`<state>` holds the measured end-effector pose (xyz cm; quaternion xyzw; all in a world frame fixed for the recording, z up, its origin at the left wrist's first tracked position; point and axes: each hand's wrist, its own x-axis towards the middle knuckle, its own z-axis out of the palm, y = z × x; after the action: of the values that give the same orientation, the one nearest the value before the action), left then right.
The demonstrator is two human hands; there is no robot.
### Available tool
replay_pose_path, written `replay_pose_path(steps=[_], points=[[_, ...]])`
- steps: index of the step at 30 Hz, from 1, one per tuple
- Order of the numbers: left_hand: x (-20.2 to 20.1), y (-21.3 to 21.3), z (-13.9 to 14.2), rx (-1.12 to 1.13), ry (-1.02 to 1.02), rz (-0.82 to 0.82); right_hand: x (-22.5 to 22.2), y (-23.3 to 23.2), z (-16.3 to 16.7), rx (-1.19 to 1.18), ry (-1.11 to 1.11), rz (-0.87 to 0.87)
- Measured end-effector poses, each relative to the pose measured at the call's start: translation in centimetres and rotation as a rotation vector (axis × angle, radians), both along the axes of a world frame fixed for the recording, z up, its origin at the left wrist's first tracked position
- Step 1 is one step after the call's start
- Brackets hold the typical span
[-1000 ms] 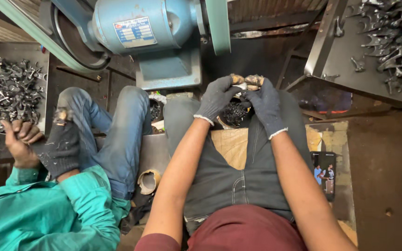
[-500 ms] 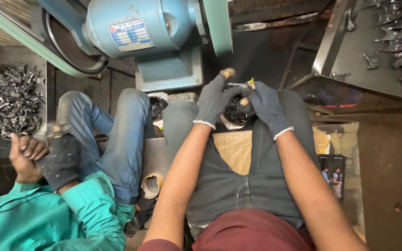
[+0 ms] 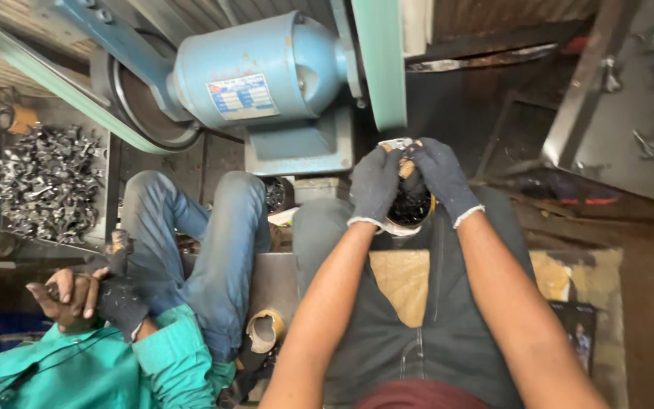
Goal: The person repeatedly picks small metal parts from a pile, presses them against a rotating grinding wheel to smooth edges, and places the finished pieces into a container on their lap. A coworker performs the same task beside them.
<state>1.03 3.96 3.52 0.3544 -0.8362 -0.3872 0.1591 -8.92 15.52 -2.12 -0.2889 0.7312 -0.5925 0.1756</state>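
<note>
My left hand [image 3: 375, 184] and my right hand [image 3: 440, 176], both in dark grey gloves, are closed together on a small shiny metal part [image 3: 397, 144]. They hold it just under the lower end of a green sanding belt [image 3: 379, 60]. Below my hands, between my knees, sits a round bowl [image 3: 410, 212] of dark small pieces, mostly hidden by the gloves. A blue electric motor [image 3: 259, 72] stands just left of the belt.
To my left sits a co-worker in a teal shirt and jeans [image 3: 191, 235], with hands clasped [image 3: 77, 295]. At far left stands a tray of several shiny metal parts [image 3: 47, 182]. A metal tray with more parts [image 3: 645, 106] lies at the right.
My hands moved up and closer to the belt with the metal part. The view has shifted closer. The co-worker's hands stay clasped.
</note>
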Motion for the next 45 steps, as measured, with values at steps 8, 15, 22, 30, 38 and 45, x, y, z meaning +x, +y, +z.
replay_pose_path(steps=[8, 15, 22, 30, 38, 45], points=[[-1.7, -0.1, -5.0, 0.066, 0.084, 0.078, -1.6, -1.4, -2.9, -0.003, -0.107, -0.009], [-1.9, 0.0, -6.7, -0.234, -0.03, -0.205, -2.1, -0.5, -2.8, 0.09, -0.166, -0.021], [0.2, 0.7, -1.7, 0.058, 0.166, -0.185, -2.0, 4.1, -0.1, 0.034, 0.013, -0.053], [0.5, 1.8, 1.5, -0.022, -0.207, -0.275, -11.5, 22.3, -1.9, 0.746, 0.728, -0.774], [-2.0, 2.7, 2.1, 0.06, -0.164, -0.511, -10.2, 20.9, 2.5, 0.488, 0.649, -0.581], [1.8, 2.5, 2.2, 0.178, -0.071, -0.543, 5.3, 7.8, 2.7, 0.544, 0.58, -0.225]])
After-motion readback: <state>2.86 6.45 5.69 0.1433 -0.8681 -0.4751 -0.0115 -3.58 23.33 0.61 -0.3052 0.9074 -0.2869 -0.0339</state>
